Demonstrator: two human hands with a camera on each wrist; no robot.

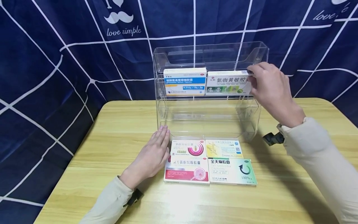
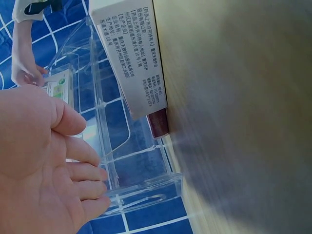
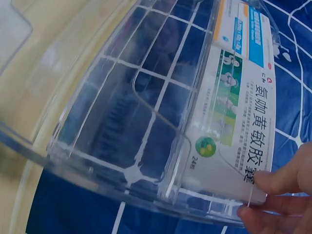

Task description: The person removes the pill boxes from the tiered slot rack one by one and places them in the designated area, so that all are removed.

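My right hand (image 1: 269,87) pinches the right end of a white medicine box with a green band (image 1: 227,82), thumb on its front. That box stands in the upper tier of a clear acrylic rack (image 1: 184,56), beside a blue-and-white medicine box (image 1: 184,81). In the right wrist view the right fingers (image 3: 285,183) are at the box's end. My left hand (image 1: 148,157) lies by the rack's lower left corner with fingers extended and holds nothing. Its palm (image 2: 34,156) shows in the left wrist view, near a white box end (image 2: 129,58).
In front of the rack, on the wooden table (image 1: 123,124), lie a pink-and-white box (image 1: 184,147), a red-and-white box (image 1: 185,174), a yellow-and-white box (image 1: 225,149) and a green-and-white box (image 1: 232,174). A blue gridded cloth (image 1: 173,18) hangs behind.
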